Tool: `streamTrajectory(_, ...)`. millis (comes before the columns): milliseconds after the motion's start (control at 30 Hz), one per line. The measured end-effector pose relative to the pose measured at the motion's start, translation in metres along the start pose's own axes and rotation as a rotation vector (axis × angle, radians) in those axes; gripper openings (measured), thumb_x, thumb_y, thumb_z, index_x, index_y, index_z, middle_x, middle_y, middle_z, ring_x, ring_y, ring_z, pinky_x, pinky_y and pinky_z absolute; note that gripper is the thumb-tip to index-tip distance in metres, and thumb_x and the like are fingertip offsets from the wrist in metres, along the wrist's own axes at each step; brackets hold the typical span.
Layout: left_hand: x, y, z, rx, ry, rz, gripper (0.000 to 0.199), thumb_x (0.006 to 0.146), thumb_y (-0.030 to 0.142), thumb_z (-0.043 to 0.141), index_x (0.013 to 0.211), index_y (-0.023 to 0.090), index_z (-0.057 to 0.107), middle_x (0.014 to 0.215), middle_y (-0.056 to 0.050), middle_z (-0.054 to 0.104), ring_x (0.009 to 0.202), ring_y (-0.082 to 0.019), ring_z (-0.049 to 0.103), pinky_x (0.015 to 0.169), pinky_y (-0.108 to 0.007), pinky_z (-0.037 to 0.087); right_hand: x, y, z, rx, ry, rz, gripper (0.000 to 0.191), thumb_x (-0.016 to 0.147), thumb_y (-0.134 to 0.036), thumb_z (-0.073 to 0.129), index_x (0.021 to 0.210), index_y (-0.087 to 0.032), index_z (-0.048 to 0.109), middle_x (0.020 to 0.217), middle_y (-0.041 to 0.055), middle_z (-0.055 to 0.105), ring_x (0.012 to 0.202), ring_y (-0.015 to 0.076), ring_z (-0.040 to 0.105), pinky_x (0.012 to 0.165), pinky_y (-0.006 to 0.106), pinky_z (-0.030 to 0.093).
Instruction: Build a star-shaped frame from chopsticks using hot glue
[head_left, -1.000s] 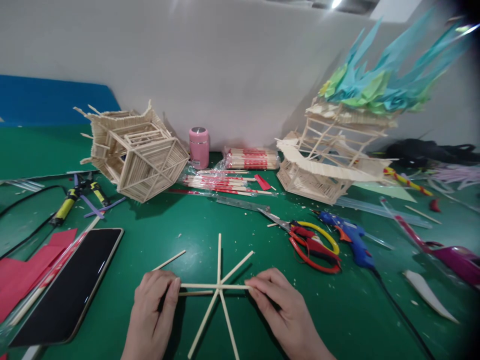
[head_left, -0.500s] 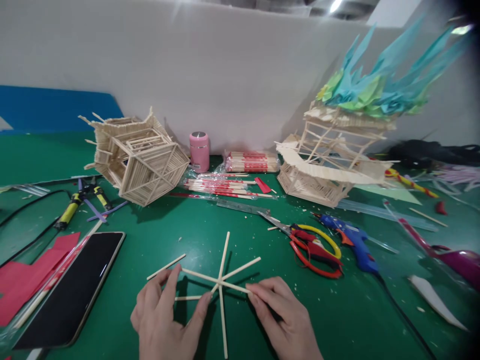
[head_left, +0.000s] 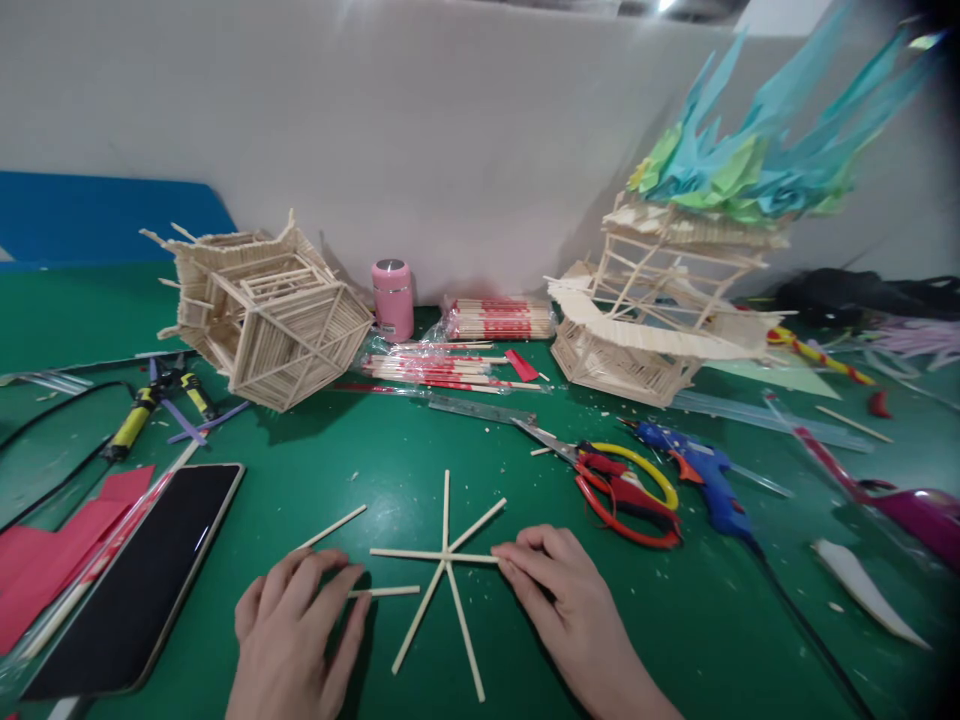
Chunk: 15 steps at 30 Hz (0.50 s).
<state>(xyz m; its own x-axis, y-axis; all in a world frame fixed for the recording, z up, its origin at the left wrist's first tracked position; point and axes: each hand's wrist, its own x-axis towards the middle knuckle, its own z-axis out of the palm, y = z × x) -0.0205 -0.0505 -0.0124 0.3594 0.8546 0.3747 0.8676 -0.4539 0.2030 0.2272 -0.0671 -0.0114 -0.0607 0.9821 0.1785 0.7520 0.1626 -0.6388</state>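
Several thin wooden sticks cross at one centre, forming a star (head_left: 445, 556) low over the green table. My right hand (head_left: 555, 590) pinches the tip of its right arm between thumb and fingers. To the left, my left hand (head_left: 304, 620) has its thumb and index fingertip near the left end of a short loose stick (head_left: 394, 591); whether they grip it is unclear. Another loose stick (head_left: 336, 526) lies just beyond that hand's knuckles, its lower end partly hidden.
Red-handled scissors (head_left: 626, 490) and a blue glue gun (head_left: 709, 475) lie right of centre. A phone (head_left: 142, 580) rests at left. Behind stand a stick structure (head_left: 285, 320), a pink bottle (head_left: 393, 300), bundled sticks (head_left: 499, 320) and a paper-topped stick model (head_left: 637, 345).
My left hand has let go of the star and moved left, towards the short loose stick. The star has turned slightly, with my right hand still on its right arm.
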Motion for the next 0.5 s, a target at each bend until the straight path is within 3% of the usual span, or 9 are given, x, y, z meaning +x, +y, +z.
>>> streamTrajectory(133, 0.002, -0.006, 0.001, 0.040, -0.099, 0.165, 0.016, 0.078, 0.023, 0.049, 0.089, 0.028, 0.059, 0.086, 0.000, 0.063, 0.088, -0.023, 0.051, 0.075, -0.038, 0.029, 0.001, 0.002, 0.002, -0.060, -0.018, -0.004, 0.023, 0.087, -0.025, 0.042, 0.085, -0.024, 0.065, 0.079, 0.0049, 0.053, 0.072, 0.0192, 0.050, 0.060, 0.033, 0.043)
streamTrajectory(267, 0.003, -0.009, 0.001, -0.021, -0.164, 0.150, 0.021, 0.081, 0.016, 0.040, 0.082, 0.027, 0.058, 0.079, 0.001, 0.062, 0.081, -0.020, 0.053, 0.079, -0.039, 0.026, -0.002, 0.005, 0.003, -0.100, -0.015, -0.036, 0.023, 0.086, -0.022, 0.042, 0.095, -0.023, 0.063, 0.085, 0.0065, 0.054, 0.076, 0.0202, 0.050, 0.063, 0.035, 0.044)
streamTrajectory(500, 0.013, -0.011, 0.006, -0.118, -0.123, 0.207, 0.022, 0.082, 0.015, 0.038, 0.078, 0.025, 0.057, 0.073, 0.002, 0.060, 0.074, -0.016, 0.052, 0.079, -0.036, 0.026, -0.004, 0.008, 0.003, -0.098, 0.009, -0.001, 0.024, 0.084, -0.023, 0.045, 0.103, -0.021, 0.060, 0.094, 0.0081, 0.054, 0.087, 0.0213, 0.052, 0.071, 0.035, 0.047)
